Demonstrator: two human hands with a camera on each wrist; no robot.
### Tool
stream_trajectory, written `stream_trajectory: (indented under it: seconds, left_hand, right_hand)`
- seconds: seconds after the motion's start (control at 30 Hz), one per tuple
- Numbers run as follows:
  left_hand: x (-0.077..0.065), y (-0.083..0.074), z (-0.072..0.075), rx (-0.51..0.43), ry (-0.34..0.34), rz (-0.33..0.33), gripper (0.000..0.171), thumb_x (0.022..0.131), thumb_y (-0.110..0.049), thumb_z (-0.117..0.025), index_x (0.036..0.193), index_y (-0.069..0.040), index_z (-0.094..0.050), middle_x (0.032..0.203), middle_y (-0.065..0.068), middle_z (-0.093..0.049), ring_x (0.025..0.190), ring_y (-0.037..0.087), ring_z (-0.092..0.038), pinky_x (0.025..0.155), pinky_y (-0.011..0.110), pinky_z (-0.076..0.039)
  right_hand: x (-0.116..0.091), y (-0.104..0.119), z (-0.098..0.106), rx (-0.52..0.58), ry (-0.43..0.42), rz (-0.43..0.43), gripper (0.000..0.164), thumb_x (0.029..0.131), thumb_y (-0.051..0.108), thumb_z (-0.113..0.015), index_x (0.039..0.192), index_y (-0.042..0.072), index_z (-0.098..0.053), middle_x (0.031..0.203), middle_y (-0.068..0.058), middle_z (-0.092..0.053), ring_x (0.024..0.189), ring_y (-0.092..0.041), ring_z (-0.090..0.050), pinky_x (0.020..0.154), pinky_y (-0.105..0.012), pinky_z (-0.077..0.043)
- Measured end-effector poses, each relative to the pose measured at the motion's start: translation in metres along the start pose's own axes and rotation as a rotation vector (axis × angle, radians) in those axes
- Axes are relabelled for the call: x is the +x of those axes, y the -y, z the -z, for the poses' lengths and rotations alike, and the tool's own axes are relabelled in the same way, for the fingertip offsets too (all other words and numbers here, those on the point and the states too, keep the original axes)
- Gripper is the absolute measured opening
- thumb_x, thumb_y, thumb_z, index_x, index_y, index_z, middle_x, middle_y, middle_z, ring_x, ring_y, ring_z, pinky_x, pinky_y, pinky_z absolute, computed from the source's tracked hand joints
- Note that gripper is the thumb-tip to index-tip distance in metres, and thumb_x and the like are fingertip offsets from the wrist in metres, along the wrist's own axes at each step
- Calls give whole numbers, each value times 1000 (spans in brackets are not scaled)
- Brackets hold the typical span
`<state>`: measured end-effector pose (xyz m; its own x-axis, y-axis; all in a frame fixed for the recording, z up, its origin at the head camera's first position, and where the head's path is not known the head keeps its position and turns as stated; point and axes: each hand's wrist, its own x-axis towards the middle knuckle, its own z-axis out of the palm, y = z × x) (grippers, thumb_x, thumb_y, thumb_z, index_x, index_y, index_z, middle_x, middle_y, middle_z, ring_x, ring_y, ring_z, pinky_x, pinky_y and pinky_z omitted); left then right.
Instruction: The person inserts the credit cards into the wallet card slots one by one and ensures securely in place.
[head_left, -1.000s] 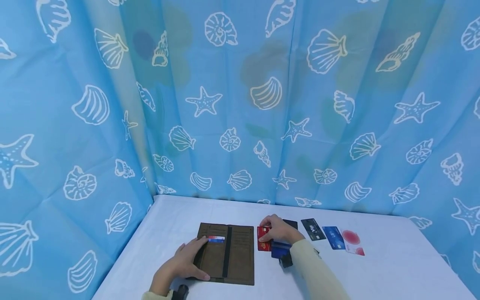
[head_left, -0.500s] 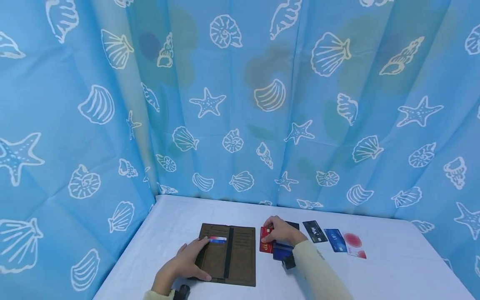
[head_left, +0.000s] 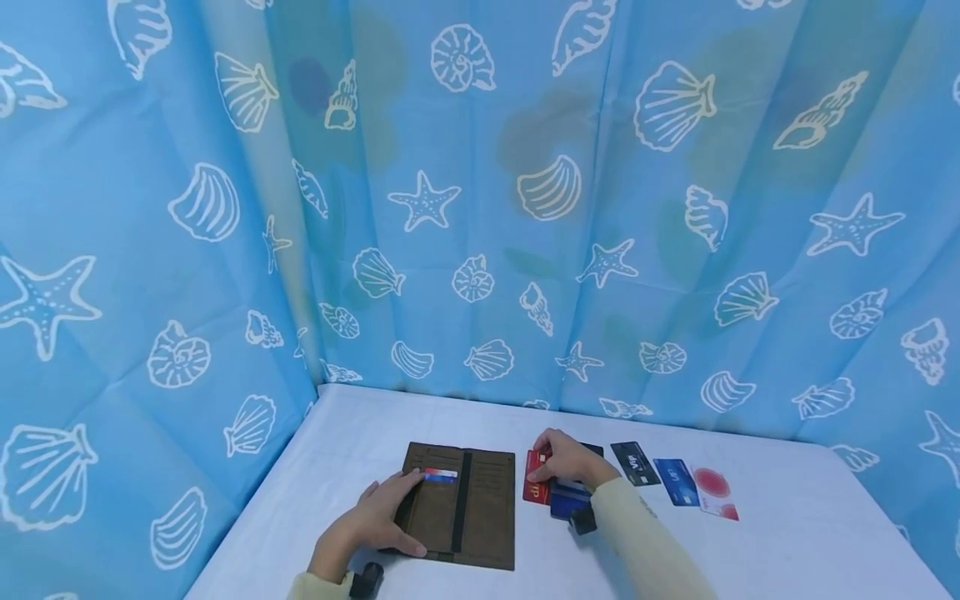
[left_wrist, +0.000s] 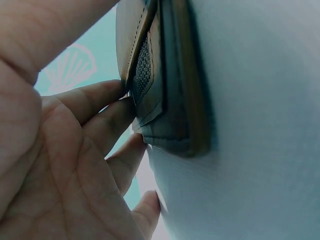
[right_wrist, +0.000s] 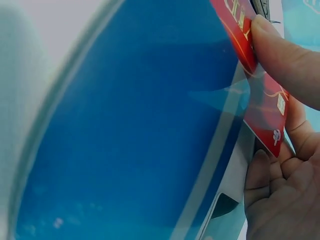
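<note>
A brown wallet [head_left: 487, 512] lies unfolded on the white table, a dark strap running down its middle. One red-and-blue card [head_left: 441, 475] pokes out of a slot in its left half. My left hand [head_left: 375, 515] rests at the wallet's left side, fingertips along the edge and thumb at the front corner. Right of the wallet, my right hand [head_left: 566, 460] pinches a red VIP card [head_left: 534, 490] between thumb and fingers. A blue card [head_left: 567, 504] lies under that hand and looms large in the right wrist view, with a dark card [head_left: 595, 449] partly hidden behind.
Farther right lie a black card [head_left: 635, 463], another blue card [head_left: 675, 482] and a white card with a red circle [head_left: 712, 483], side by side. A blue curtain [head_left: 480, 233] with white shells hangs behind the table [head_left: 780, 517] and at its left.
The whole scene drifts slightly right in the head view. Both hands keep nearly the same place against the wallet and cards, the right one still on the red card.
</note>
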<state>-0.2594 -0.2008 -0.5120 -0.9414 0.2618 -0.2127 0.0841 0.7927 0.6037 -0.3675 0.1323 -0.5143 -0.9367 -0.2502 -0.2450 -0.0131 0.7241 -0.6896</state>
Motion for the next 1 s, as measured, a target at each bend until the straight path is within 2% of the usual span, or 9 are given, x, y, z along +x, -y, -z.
stream_trajectory:
  seconds: [0.33,0.47,0.67,0.83,1.0]
  left_hand:
    - [-1,0,-1,9,-10,-24,107,63,-35,-93,150,-8,-38,155,19,-39,146,44,-29,118,70,-13]
    - [2,0,-2,10,-14,0,108,62,-35,-94,151,-9,-38,155,19,-39,147,44,-27,119,68,-11]
    - [1,0,-3,3,-7,-1,108,63,-36,-94,151,-9,-38,155,18,-39,146,44,-27,119,69,-12]
    - [0,-1,-2,6,-11,-4,106,63,-36,-94,150,-11,-39,155,18,-40,145,43,-30,118,70,-13]
    - [1,-1,-1,20,-14,-10,106,63,-37,-93,150,-11,-40,155,18,-40,144,42,-32,118,70,-14]
  right_hand:
    - [-3,0,0,20,0,7,48,76,23,-86,110,13,-53,104,-4,-61,96,-24,-57,91,-51,-56]
    - [-4,1,-1,33,-3,8,48,76,22,-86,110,13,-53,104,-5,-61,97,-24,-57,92,-52,-56]
    - [-3,-2,-4,16,-22,4,48,77,23,-85,111,13,-52,104,-5,-60,96,-24,-57,91,-53,-56]
    - [-3,-2,-5,-9,-38,15,50,78,26,-84,113,13,-51,105,-6,-60,95,-24,-56,89,-50,-56]
    - [-2,-4,-4,-26,-95,31,50,81,30,-81,116,14,-50,100,-5,-61,89,-22,-58,81,-41,-55]
